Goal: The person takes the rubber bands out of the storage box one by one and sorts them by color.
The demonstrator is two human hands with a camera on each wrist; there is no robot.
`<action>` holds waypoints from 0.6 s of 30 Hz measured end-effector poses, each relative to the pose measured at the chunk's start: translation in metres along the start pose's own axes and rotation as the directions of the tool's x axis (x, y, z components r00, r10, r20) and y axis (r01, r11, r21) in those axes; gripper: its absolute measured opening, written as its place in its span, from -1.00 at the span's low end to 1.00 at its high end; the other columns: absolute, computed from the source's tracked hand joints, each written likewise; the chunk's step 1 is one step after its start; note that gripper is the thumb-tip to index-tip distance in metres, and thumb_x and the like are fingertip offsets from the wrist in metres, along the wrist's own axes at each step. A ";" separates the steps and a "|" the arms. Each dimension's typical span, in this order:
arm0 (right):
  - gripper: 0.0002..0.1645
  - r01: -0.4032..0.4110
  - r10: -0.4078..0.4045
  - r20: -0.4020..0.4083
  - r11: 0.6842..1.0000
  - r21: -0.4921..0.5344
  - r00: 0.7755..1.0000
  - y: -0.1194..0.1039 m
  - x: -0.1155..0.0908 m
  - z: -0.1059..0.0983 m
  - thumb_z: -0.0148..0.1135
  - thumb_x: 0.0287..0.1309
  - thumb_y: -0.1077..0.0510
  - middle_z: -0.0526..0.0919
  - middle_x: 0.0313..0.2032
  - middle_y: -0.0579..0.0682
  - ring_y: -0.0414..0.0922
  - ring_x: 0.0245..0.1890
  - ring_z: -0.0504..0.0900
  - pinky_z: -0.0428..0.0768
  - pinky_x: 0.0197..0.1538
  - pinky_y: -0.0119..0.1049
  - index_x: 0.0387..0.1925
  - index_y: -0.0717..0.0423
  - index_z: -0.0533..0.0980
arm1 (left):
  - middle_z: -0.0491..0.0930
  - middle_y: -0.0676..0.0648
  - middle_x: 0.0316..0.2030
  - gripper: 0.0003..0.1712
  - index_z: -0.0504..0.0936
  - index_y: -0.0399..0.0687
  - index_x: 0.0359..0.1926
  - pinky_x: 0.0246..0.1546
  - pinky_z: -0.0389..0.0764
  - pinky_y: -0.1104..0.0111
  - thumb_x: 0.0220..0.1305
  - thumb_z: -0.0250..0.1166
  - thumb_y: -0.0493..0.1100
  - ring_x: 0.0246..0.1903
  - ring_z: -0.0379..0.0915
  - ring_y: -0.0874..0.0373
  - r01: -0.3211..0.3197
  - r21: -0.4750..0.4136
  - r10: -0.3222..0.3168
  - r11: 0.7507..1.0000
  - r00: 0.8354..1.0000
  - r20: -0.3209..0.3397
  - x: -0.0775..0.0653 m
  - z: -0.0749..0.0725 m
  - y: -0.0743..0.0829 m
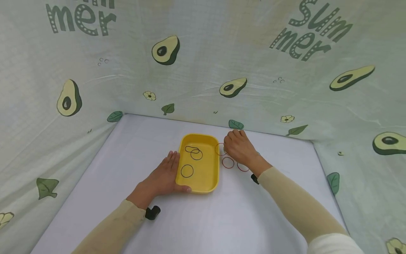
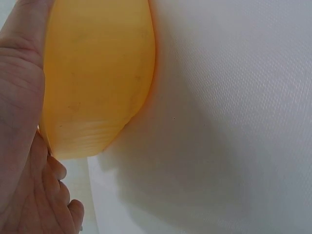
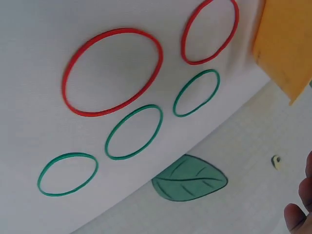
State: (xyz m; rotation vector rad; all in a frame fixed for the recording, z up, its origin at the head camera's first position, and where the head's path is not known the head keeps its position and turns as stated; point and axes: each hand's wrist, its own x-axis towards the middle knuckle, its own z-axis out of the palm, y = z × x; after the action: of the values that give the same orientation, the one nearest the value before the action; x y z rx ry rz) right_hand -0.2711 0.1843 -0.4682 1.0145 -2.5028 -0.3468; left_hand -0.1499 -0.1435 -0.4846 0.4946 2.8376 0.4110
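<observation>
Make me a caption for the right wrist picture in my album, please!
Two red bands and three green bands lie on the table beside a yellow tray.

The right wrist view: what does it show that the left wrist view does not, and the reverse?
Only the right wrist view: two red bands, three green bands, a printed leaf and part of the right hand.
Only the left wrist view: the left hand, touching the yellow tray.
Both: the tray and the white table surface.

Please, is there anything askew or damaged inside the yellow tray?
In the yellow tray, one dark rubber band looks askew: bent into a narrow loop, overlapping one of two round ones. No damage shows.
</observation>
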 end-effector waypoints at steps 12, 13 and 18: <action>-0.83 -0.061 0.064 -0.060 0.997 0.048 0.996 0.027 -0.053 0.007 0.26 0.38 0.21 0.52 -0.36 0.11 0.12 -0.25 0.40 0.42 -0.16 -0.05 -0.31 0.25 0.54 | -0.22 -0.41 0.67 0.72 -0.24 -0.43 0.65 0.65 0.00 -0.07 -0.01 0.31 0.74 0.68 -0.38 -0.25 -0.010 0.004 0.010 1.000 1.000 -0.008 0.001 0.003 -0.003; -0.84 -0.068 0.071 -0.065 0.996 0.052 0.995 0.028 -0.058 0.008 0.27 0.37 0.22 0.53 -0.35 0.12 0.12 -0.25 0.41 0.42 -0.16 -0.05 -0.31 0.26 0.54 | -0.21 -0.41 0.67 0.72 -0.23 -0.43 0.65 0.65 0.00 -0.07 -0.01 0.31 0.74 0.68 -0.37 -0.25 -0.010 0.001 0.010 1.000 1.000 -0.009 0.001 0.003 -0.002; -0.85 -0.116 0.119 -0.033 0.990 0.077 0.992 0.036 -0.083 0.013 0.34 0.32 0.24 0.55 -0.33 0.14 0.14 -0.22 0.41 0.42 -0.16 -0.04 -0.28 0.29 0.57 | -0.21 -0.41 0.67 0.71 -0.23 -0.44 0.65 0.65 0.01 -0.08 -0.01 0.34 0.71 0.68 -0.37 -0.25 -0.008 -0.013 0.008 1.000 1.000 -0.013 0.001 0.002 -0.002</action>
State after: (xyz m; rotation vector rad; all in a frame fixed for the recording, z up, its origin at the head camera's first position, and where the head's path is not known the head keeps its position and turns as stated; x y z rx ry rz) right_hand -0.2447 0.2695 -0.4899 0.8877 -2.5443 -0.1985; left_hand -0.1508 -0.1441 -0.4875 0.5029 2.8444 0.4361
